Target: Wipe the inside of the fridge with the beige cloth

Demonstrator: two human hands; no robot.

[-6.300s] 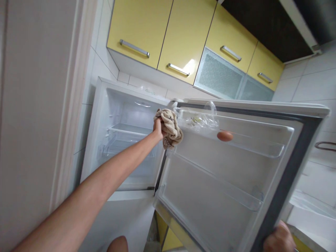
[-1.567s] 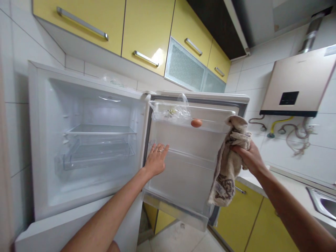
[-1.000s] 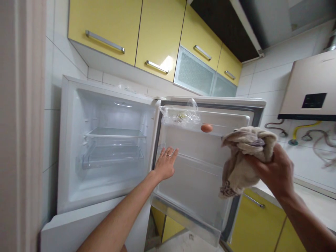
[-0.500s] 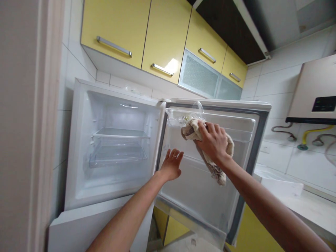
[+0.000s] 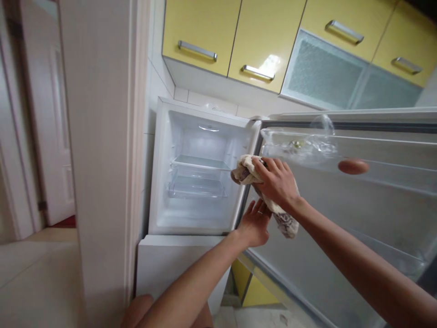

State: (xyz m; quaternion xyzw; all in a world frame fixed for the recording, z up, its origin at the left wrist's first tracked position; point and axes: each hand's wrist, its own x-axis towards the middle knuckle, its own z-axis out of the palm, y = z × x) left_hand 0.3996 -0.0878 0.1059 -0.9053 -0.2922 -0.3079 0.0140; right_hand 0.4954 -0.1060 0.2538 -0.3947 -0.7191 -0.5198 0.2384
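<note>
My right hand (image 5: 278, 182) grips a crumpled cream cloth (image 5: 246, 169) with dark patches, its loose end hanging below the palm. It is in front of the hinge side of the open fridge door (image 5: 317, 218). Just under it, my left hand (image 5: 254, 228) has its fingers stretched out by the hanging cloth; whether they touch it I cannot tell. A clear plastic bag (image 5: 319, 143) with something small and greenish sits in the upper door shelf. To its right in that shelf is a brown egg (image 5: 353, 166).
Left of the door, the lit fridge compartment (image 5: 198, 214) holds a glass shelf (image 5: 201, 161) and a clear drawer (image 5: 198, 187). Yellow wall cabinets (image 5: 201, 27) hang above. A door frame (image 5: 105, 159) stands close on the left.
The view has swung left. My right hand with the cloth has moved across the door toward the hinge side, closer to my left hand. The egg has come into sight.
</note>
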